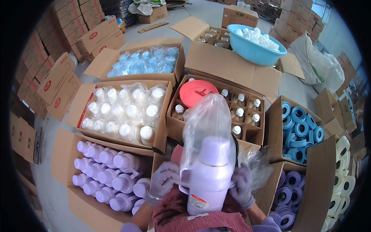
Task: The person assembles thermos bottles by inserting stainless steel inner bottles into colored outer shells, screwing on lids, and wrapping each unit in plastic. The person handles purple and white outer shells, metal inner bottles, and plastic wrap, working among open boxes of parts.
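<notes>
A lilac thermos flask (209, 181) with a side handle and a printed label stands in my lap. A clear plastic bag (210, 112) covers its cap and upper body, with the closed end rising loosely above. On the flask's left, my left hand (164, 178), in a thin pale glove, pinches the bag's edge near the handle. Across from it, my gloved right hand (242, 185) grips the same edge on the right side. Its fingertips are partly hidden and a little blurred. The lower body of the flask is outside the bag.
Around me stand open cartons of lilac flasks (106, 174), bagged white items (127, 110), bagged blue items (143, 62), capped bottles with a red lid (198, 92) on top, and blue rings (299, 127). Purple rings (286, 193) lie right. A blue basin (255, 46) holds white pieces.
</notes>
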A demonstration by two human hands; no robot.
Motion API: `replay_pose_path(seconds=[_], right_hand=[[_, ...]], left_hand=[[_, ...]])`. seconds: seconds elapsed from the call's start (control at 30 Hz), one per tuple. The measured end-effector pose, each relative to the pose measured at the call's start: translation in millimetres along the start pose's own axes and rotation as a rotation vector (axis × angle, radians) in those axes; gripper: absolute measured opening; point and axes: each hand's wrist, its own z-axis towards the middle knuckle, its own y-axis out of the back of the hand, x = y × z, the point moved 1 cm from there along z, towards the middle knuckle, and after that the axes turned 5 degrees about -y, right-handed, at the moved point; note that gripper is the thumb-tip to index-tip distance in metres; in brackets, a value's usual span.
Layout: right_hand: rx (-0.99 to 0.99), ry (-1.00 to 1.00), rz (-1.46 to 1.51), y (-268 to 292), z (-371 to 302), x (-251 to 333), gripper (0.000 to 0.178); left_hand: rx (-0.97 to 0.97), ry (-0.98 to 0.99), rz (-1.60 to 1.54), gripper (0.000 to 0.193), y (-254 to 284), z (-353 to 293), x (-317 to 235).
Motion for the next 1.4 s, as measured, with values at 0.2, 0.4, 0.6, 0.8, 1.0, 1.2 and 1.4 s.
replay_pose_path(seconds=[0.2,0.4,0.6,0.8,1.0,1.2,1.4], right_hand=[[0.365,0.255,-0.032,6.1,-105.6,7.5,0.022],[0.483,0.321,-0.138,5.8,-95.2,15.0,0.016],[0.504,0.203,0.1,0.1,-31.2,34.9,0.016],[0.44,0.295,0.433,-171.9,143.2,107.6,0.017],[1.041,0.492,-0.301,-278.7,174.5,76.4,0.029],[0.925,0.356,-0.165,-274.9,217.6,25.6,0.035],[0.899,0.532,-0.339,-361.6,246.4,40.6,0.049]], left_hand=[[0.73,0.355,-0.162,0.024,34.5,-52.1,-7.6],[0.234,0.237,0.119,0.039,8.0,30.7,-24.4],[-0.229,0.838,-0.625,0.046,73.8,-96.3,-18.8],[-1.083,0.58,-0.992,0.01,95.2,-210.2,26.8],[-1.254,0.512,-0.305,0.029,70.8,-182.6,42.1],[-1.123,0.592,0.162,0.032,71.7,-215.4,49.3],[-1.387,0.522,-0.066,0.019,103.1,-150.8,10.2]])
